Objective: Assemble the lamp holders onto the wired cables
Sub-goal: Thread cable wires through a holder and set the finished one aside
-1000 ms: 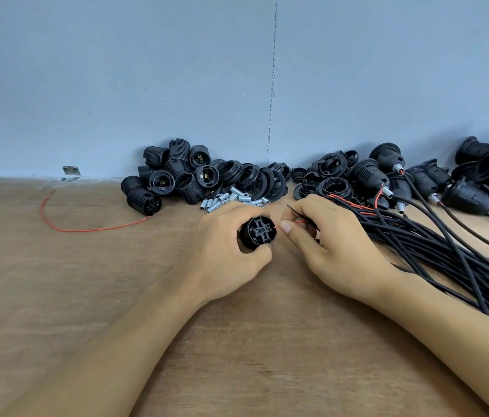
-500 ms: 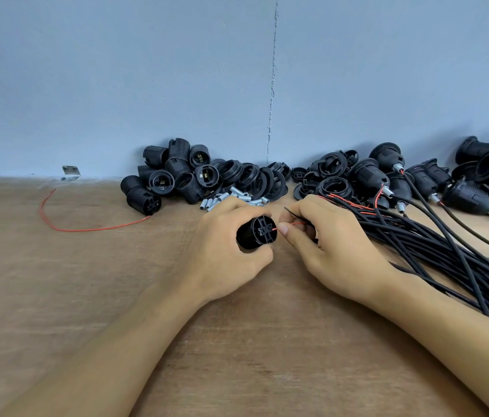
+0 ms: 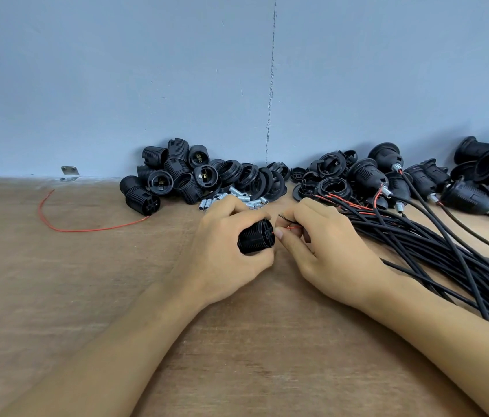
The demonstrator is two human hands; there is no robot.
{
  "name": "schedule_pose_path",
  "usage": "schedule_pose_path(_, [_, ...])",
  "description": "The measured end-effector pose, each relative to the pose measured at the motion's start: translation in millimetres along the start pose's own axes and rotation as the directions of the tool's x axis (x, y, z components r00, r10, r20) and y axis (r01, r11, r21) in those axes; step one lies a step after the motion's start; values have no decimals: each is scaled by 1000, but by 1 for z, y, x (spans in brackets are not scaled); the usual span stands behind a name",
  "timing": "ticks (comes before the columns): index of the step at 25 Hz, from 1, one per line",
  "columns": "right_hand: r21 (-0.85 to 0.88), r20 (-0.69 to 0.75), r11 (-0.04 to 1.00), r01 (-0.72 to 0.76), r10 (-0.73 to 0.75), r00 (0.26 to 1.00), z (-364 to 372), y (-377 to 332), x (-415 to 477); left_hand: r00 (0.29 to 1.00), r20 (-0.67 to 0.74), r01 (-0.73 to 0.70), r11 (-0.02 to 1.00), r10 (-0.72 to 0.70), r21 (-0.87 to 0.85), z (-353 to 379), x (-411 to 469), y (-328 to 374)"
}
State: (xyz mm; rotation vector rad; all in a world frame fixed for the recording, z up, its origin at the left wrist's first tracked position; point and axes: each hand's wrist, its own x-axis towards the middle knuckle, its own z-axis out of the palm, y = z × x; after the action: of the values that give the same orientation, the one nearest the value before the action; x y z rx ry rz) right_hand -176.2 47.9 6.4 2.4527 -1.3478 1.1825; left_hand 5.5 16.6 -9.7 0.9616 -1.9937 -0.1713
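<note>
Left hand (image 3: 225, 257) turned lamp holder (image 3: 253, 242): ribbed side up, end face toward red wire (image 3: 293, 227).

Soft, even, fairly bright light with no clear direction; no glare. Shadows on the bench (image 3: 57, 296) are faint and diffuse, darkest under the cables (image 3: 447, 266). The centre is sharp. The wide lens stretches shapes and softens detail toward the corners.

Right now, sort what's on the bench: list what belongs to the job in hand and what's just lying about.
Job: left hand gripping a holder; right hand pinching a red lead at its end; cable bundle; spare holders; rings; metal tubes; wired holders.
Lying about: loose red wire; bracket by the wall.
</note>
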Motion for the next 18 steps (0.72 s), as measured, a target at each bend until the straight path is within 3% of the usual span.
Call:
schedule_pose_path(9, [91, 29, 991, -93, 90, 995, 0, -1, -2, 999, 23, -45, 997, 44, 60, -1, -1, 0])
schedule_pose_path(18, [109, 14, 987, -117, 117, 993, -6, -4, 1, 999, 38, 20, 1000, -20, 4, -2, 1, -1])
